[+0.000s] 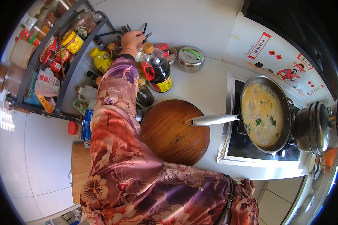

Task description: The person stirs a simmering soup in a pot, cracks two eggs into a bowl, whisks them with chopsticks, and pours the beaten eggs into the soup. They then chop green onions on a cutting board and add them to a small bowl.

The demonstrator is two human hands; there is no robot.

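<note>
My left hand [132, 40] reaches to a cluster of dark chopsticks [125, 28] standing near the wall; its curled fingers are among them, and whether they grip one is hidden. Low beside the counter's front edge, my right hand [248, 185] shows only partly past the floral sleeve, with nothing visible in it. A pan [263, 115] of bubbling yellowish broth with green leaves sits on the black cooktop [236, 146]. Its metal handle [214, 120] extends over a round wooden chopping board [177, 135]. A large bottle of dark sauce [157, 67] stands near my left forearm.
Around my left arm stand a yellow bottle [101, 59], a dark glass bottle [145, 95] and a red-lidded jar [162, 49]. A lidded steel pot [191, 59] is by the wall. A packed rack [84, 46] lies left, stacked steel pots [312, 126] right.
</note>
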